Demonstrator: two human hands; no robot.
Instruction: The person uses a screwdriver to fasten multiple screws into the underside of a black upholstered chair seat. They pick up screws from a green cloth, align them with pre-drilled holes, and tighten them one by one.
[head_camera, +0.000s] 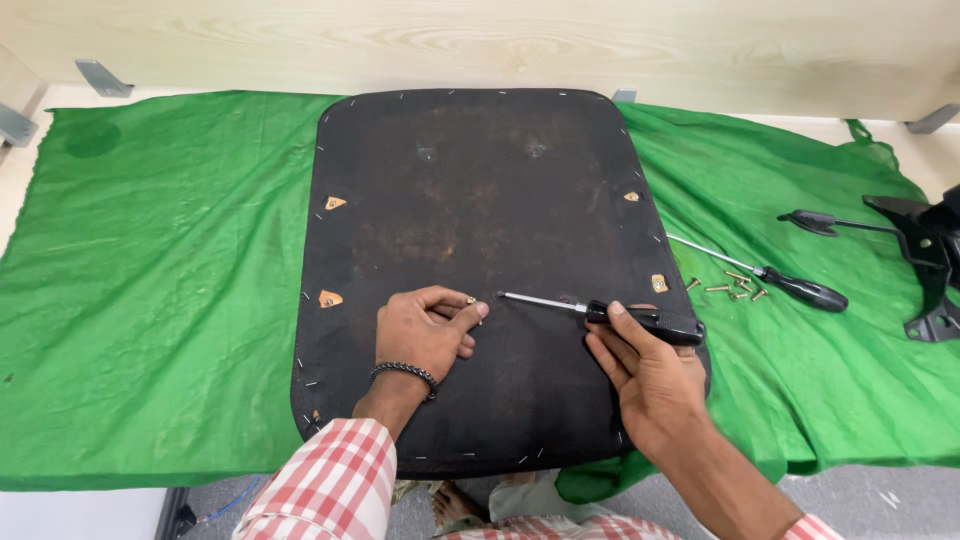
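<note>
The right hand (645, 375) grips a black-handled steel screwdriver (600, 312) lying nearly level, tip pointing left toward the left hand (425, 330), whose fingertips pinch a small brass screw (471, 300). Both rest on a dark fabric-covered seat board (480, 200) over green cloth (150, 300), on a pale wooden bench (500, 40)

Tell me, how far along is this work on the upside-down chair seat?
Early, it seems. Laid out: the dark seat base on the green cloth, with loose screws, a spare screwdriver and the black chair mechanism set aside. In hand: the left hand pinches a screw while the right hand holds a screwdriver. Left: the mechanism isn't mounted yet.
</note>
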